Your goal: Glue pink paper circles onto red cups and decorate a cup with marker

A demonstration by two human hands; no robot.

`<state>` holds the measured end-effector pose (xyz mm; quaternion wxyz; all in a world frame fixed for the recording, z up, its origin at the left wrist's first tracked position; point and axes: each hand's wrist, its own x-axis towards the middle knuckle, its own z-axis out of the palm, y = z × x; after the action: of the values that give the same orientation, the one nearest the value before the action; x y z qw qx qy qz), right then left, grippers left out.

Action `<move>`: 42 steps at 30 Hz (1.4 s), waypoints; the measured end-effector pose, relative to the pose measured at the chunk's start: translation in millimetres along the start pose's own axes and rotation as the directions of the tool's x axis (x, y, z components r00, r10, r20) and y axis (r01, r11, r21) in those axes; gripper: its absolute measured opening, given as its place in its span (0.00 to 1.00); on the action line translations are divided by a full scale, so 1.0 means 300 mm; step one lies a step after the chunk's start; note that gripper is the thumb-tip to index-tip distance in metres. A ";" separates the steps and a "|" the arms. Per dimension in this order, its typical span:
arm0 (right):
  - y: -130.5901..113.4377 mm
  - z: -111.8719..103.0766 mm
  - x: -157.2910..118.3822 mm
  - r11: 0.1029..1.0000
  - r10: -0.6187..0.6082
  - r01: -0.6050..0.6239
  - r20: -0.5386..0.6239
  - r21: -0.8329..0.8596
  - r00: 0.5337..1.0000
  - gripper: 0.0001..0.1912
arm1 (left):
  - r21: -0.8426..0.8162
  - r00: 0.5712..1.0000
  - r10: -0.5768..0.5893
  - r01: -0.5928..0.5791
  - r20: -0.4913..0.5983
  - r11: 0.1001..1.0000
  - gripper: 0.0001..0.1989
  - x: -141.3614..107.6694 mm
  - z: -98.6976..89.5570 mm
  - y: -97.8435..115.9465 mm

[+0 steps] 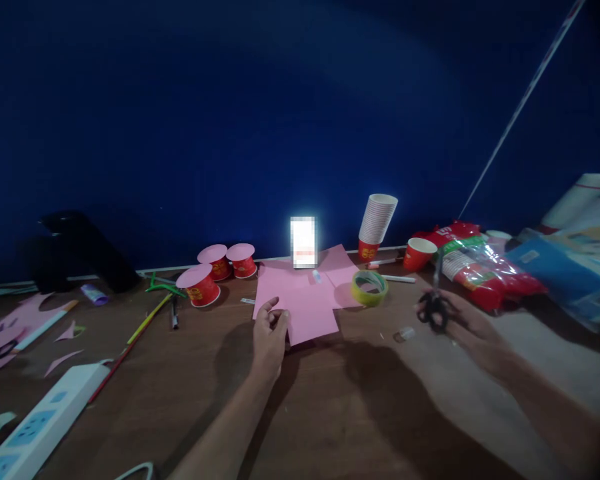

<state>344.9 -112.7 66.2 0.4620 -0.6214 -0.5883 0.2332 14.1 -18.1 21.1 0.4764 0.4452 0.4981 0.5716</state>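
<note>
My left hand (270, 340) is at the lower left edge of a pink paper sheet (310, 313), with thumb and index finger closed on that edge. Its near corner seems slightly raised, casting a shadow on the table. More pink paper (343, 267) lies beneath and behind it. Over to the right, my right hand (463, 323) grips black-handled scissors (434, 310), blades pointing up and away; hand and scissors are blurred. A roll of yellow-green tape (370, 288) rests against the paper's right side. Behind the paper stands a bright, pixelated upright rectangle (304, 241).
Left of the paper stand three red cups with pink discs on top (199, 287). Stacked paper cups (377, 227) lean at the back, near a single red cup (420, 253) and a red plastic package (473, 267). A power strip (45, 413) and pink scraps (25, 327) lie left.
</note>
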 end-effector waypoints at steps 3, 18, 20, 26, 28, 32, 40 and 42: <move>-0.101 0.136 0.026 0.960 -0.015 -0.051 0.233 0.276 0.972 0.25 | -0.073 0.999 -0.047 0.048 0.017 0.996 0.29 -0.008 0.003 0.004; -0.111 0.448 0.073 0.786 0.122 -0.180 0.138 0.591 0.983 0.24 | -0.275 0.972 -0.149 0.195 0.179 0.942 0.30 -0.023 0.011 0.024; -0.114 0.458 0.058 0.780 0.136 -0.195 0.144 0.595 0.980 0.23 | -0.305 0.962 -0.167 0.229 0.218 0.925 0.30 -0.033 0.014 0.029; -0.128 0.491 0.034 0.705 0.177 -0.247 0.173 0.665 0.969 0.23 | -0.350 0.947 -0.158 0.254 0.280 0.902 0.27 -0.058 0.025 0.023; -0.132 0.495 0.031 0.687 0.175 -0.255 0.186 0.681 0.967 0.22 | -0.354 0.948 -0.153 0.249 0.279 0.901 0.27 -0.065 0.029 0.023; -0.139 0.502 0.030 0.654 0.172 -0.268 0.205 0.708 0.963 0.23 | -0.375 0.926 -0.154 0.286 0.344 0.882 0.23 -0.081 0.042 0.023; -0.147 0.535 0.016 0.628 0.133 -0.245 0.208 0.738 0.969 0.23 | -0.112 0.961 -0.153 0.183 0.232 0.977 0.18 -0.082 0.055 -0.055; -0.134 0.533 0.017 0.678 0.105 -0.219 0.203 0.702 0.974 0.22 | -0.111 0.967 -0.159 0.183 0.197 0.977 0.17 -0.077 0.050 -0.057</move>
<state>192.0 -64.9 27.4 0.6014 -0.4218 -0.4242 0.5296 33.9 -37.8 4.9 0.5965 0.4206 0.4499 0.5147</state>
